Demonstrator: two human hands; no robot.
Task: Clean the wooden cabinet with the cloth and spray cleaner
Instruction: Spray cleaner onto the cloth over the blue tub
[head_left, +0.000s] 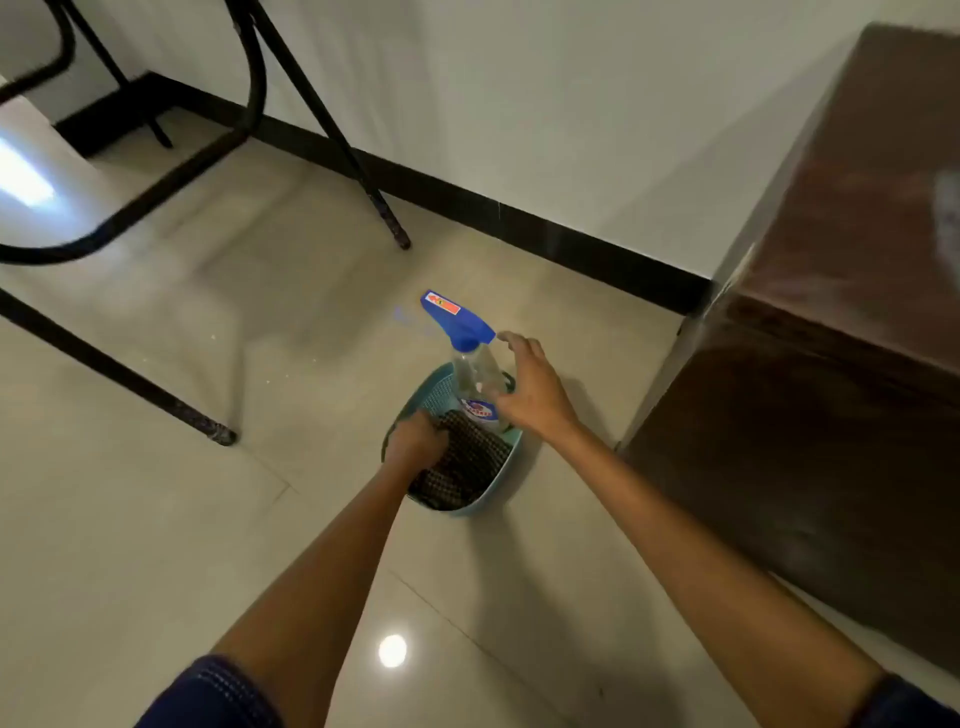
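One left hand (415, 441) squeezes one bumpy dark cloth (460, 473) in one round holey blue basket (434, 387), and one right hand (530, 389) spreads beside one clear spray bottle (470, 364).

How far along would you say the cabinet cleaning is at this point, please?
Barely begun. Both supplies are in the blue basket on the floor. The left hand is closed on the dark cloth; the right hand is open beside the spray bottle, not gripping it. Spraying and wiping the wooden cabinet remain.
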